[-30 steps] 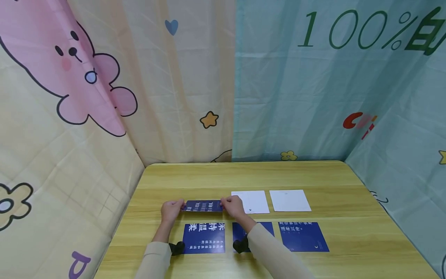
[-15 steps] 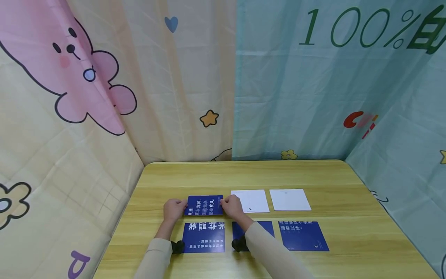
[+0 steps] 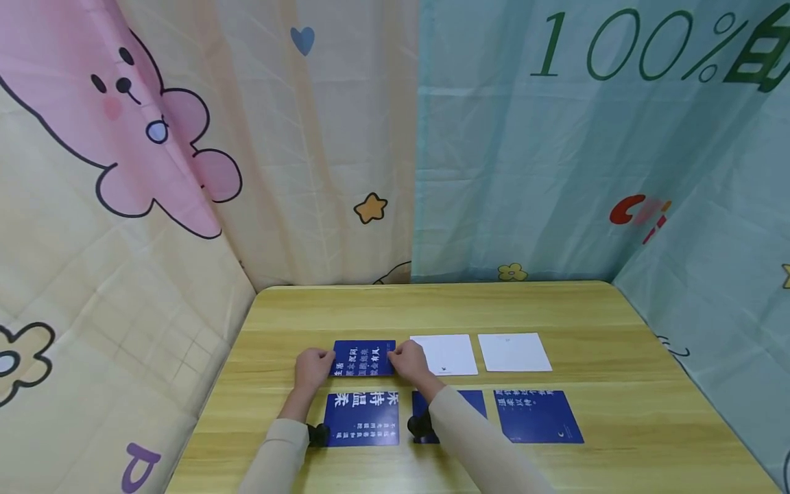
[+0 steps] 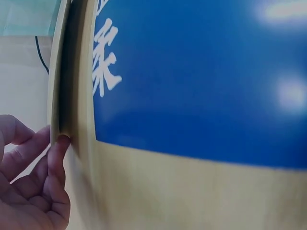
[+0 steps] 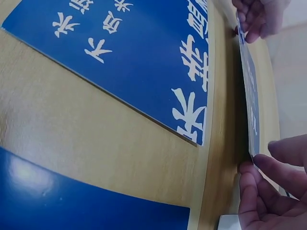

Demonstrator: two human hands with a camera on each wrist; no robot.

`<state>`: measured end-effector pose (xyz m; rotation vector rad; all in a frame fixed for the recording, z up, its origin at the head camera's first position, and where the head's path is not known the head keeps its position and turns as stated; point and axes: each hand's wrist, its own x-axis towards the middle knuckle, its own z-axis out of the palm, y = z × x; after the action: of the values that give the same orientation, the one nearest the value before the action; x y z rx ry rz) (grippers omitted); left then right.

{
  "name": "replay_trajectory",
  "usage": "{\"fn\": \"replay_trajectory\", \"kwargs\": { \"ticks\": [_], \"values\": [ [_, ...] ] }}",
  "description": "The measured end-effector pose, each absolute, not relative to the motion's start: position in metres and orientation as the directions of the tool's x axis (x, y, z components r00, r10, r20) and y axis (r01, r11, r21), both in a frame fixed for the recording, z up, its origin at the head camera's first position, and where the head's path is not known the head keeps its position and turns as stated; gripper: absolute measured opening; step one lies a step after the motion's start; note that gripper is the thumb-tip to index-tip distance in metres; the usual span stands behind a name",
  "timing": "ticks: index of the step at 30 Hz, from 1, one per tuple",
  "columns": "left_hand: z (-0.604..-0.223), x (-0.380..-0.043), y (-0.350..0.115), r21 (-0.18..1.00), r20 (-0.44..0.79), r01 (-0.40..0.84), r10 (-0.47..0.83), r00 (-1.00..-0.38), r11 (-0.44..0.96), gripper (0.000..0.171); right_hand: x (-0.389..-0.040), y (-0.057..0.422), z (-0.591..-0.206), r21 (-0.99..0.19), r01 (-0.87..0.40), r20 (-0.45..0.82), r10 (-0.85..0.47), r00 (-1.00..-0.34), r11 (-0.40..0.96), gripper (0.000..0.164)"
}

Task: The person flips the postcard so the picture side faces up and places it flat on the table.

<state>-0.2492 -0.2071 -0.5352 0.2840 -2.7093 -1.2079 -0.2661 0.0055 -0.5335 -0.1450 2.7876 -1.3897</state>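
A blue card with white writing (image 3: pixel 364 358) is held between both hands at the left of the back row. My left hand (image 3: pixel 313 368) pinches its left edge between thumb and fingers. At the opposite edge, my right hand (image 3: pixel 409 360) grips the card the same way. The right wrist view shows this card (image 5: pixel 249 91) almost edge-on, standing up off the table. Just in front of it lies another blue card (image 3: pixel 362 420), its large white characters along the far edge. A white card (image 3: pixel 450 353) lies right beside my right hand.
A second white card (image 3: pixel 515 352) lies farther right in the back row. In the front row are a middle blue card (image 3: pixel 472 402), partly hidden by my right forearm, and a right-hand blue card (image 3: pixel 538 418). Curtains (image 3: pixel 506 171) stand behind the wooden table (image 3: pixel 432 309).
The held card has tipped so that more of its printed face shows in the head view. Both hands still hold its edges, and the left hand has shifted a little to the right.
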Motion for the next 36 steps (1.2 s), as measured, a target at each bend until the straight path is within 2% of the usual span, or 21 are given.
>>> {"fn": "replay_trajectory", "kwargs": {
  "ticks": [4, 8, 13, 18, 24, 29, 32, 36],
  "values": [
    [-0.531, -0.249, -0.205, 0.73, 0.066, -0.11, -0.229, -0.971, 0.674, 0.034, -0.267, 0.003, -0.53, -0.775, -0.087, 0.018, -0.116, -0.993, 0.625, 0.009],
    [-0.529, -0.249, -0.204, 0.704, 0.063, -0.109, -0.215, -0.975, 0.702, 0.028, -0.268, 0.001, -0.529, -0.738, -0.111, 0.029, -0.133, -0.991, 0.666, 0.004],
    [-0.528, -0.25, -0.201, 0.661, 0.098, -0.07, -0.178, -0.979, 0.747, 0.026, -0.269, 0.0, -0.528, -0.691, -0.144, 0.063, -0.14, -0.988, 0.708, 0.006],
    [-0.529, -0.252, -0.198, 0.643, 0.114, -0.051, -0.161, -0.98, 0.764, 0.04, -0.27, -0.003, -0.529, -0.644, -0.179, 0.103, -0.147, -0.984, 0.744, 0.008],
    [-0.529, -0.252, -0.196, 0.626, 0.145, -0.03, -0.154, -0.977, 0.779, 0.041, -0.27, -0.006, -0.531, -0.597, -0.18, 0.105, -0.146, -0.984, 0.782, 0.02],
    [-0.529, -0.252, -0.195, 0.609, 0.13, -0.047, -0.158, -0.979, 0.792, 0.025, -0.269, -0.008, -0.531, -0.586, -0.15, 0.076, -0.13, -0.989, 0.796, 0.034],
    [-0.528, -0.252, -0.195, 0.596, 0.136, -0.051, -0.163, -0.977, 0.801, 0.013, -0.269, -0.008, -0.532, -0.58, -0.139, 0.068, -0.123, -0.99, 0.802, 0.031],
    [-0.527, -0.252, -0.193, 0.597, 0.135, -0.058, -0.171, -0.976, 0.8, 0.011, -0.268, -0.008, -0.533, -0.572, -0.153, 0.084, -0.128, -0.988, 0.806, 0.03]
  ]
}}
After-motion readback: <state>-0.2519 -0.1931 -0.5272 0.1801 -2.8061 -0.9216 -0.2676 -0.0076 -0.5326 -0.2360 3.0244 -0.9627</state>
